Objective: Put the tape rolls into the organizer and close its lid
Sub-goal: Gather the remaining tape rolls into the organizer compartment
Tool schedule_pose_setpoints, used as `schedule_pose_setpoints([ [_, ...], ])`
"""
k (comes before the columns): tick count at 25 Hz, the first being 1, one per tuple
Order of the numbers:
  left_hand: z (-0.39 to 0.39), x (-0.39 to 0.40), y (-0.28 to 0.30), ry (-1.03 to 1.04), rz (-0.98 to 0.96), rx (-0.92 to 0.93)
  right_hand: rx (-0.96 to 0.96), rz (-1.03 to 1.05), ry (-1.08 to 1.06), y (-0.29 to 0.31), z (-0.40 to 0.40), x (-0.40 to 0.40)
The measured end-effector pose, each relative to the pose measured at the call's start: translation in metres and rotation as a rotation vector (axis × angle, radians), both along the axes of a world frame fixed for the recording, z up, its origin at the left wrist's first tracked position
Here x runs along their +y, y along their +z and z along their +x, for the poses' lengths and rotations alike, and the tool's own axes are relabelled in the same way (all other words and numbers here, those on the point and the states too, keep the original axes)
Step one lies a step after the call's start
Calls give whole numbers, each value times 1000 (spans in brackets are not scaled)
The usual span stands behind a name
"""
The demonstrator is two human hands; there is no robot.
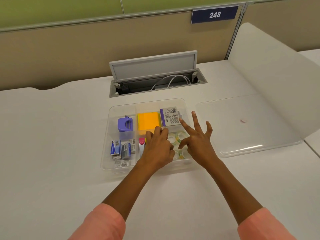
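A clear plastic organizer [110, 135] with several compartments sits on the white desk. Several clear tape rolls [176, 136] with yellow-green cores lie in its near right compartment. My left hand [158, 146] rests curled over the middle of the organizer, its fingertips beside the rolls. My right hand [199, 139] hovers over the same compartment with fingers spread, thumb and one finger bent toward the rolls. Whether either hand grips a roll is hidden. The clear lid [245, 125] lies flat on the desk to the right of the organizer.
The organizer also holds a purple sharpener [125, 124], an orange sticky-note pad [149, 120], a purple-and-white eraser box [170, 116], staple boxes [121, 149] and a pink-capped item [142, 143]. An open cable hatch [155, 77] lies behind. A frosted divider [270, 80] stands at right.
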State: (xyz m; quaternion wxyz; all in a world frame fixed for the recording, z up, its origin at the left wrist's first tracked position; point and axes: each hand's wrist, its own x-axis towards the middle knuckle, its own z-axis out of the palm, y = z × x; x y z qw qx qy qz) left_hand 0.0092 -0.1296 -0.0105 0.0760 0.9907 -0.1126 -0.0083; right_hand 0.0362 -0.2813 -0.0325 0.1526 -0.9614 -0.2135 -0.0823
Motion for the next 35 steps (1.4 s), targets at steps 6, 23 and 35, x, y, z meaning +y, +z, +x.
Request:
schedule_pose_setpoints([
  [6,0,2,-2,6,4,7,-19,55,3,-4,1,-1],
  [23,3,-6,-10,168,-34,-24,-26,-6,34,0,2,0],
  [35,-12,-1,-7,71,-252,14,9,18,62,2,1,1],
])
